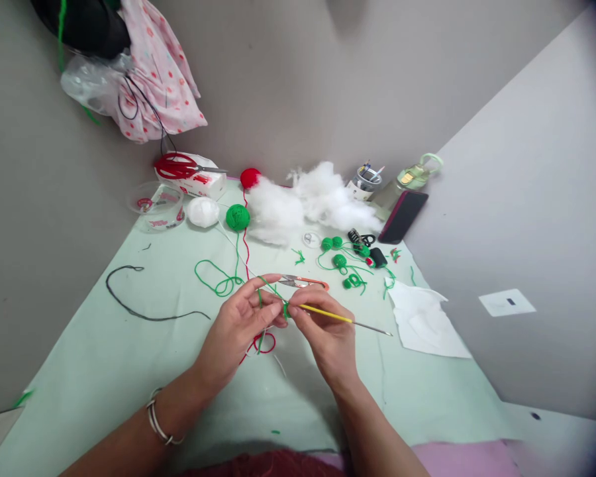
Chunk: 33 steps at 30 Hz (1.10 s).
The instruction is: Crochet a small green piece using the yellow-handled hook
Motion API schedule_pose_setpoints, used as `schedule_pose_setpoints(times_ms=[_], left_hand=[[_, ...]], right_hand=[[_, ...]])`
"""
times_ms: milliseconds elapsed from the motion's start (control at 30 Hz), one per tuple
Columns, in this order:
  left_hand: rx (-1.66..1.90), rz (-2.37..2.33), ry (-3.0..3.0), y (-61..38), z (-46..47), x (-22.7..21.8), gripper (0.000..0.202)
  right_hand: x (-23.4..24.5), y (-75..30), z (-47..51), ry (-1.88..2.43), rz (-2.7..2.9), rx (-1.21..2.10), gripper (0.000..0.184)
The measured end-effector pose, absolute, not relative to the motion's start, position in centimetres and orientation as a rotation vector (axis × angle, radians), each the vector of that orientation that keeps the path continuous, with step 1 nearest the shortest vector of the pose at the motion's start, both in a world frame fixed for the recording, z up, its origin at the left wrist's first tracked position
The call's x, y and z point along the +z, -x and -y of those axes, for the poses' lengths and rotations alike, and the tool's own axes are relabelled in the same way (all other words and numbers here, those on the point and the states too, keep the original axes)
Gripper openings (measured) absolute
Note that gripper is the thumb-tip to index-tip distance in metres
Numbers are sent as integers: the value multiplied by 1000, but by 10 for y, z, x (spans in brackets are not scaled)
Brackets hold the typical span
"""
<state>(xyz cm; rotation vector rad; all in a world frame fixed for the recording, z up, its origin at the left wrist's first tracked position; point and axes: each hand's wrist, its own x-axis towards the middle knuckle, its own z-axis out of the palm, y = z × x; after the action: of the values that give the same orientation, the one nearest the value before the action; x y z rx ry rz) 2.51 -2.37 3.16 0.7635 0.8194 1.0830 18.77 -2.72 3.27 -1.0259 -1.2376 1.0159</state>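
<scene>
My right hand (330,334) is closed around a yellow-handled crochet hook (328,313), its far metal end pointing to the right. Between the fingertips of both hands sits a small green crochet piece (287,309), partly hidden by the fingers. My left hand (243,321) pinches that piece, with green yarn running over its raised index finger. Below the left hand hang loops of red yarn (265,342) and a white strand. Just beyond the fingers lie orange-handled thread snips (305,283). The green yarn leads back to a green yarn ball (238,217).
Beside the green ball are a white yarn ball (202,212) and a red yarn ball (249,178). White stuffing (322,199) lies at the back. Several small green crocheted balls (338,261), a phone (403,217), a bottle (402,185) and white paper (427,318) are to the right; red scissors (179,165) back left.
</scene>
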Motion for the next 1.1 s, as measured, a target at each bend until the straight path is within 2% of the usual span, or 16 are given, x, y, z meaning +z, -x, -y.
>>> schedule_pose_setpoints(times_ms=[133,367,500,900,1100], left_hand=[[1080,-810,-752,-24,22,33,41],[974,-744,-595,-24,20,34,47],[1006,-775,-588,-27,21,34,43],[1085,-846,-738,-28,23,32,45],[1023,-797,-704,-25,22,32,44]], right_hand=[[35,-187,27,1039,1299,945,12],[36,-189,24,1025,1088,1218,5],[35,-187,24,1013,1041,1285,7],[35,-186,28,1092,1212,1025,6],[36,-187,26,1021,1104,1228,7]])
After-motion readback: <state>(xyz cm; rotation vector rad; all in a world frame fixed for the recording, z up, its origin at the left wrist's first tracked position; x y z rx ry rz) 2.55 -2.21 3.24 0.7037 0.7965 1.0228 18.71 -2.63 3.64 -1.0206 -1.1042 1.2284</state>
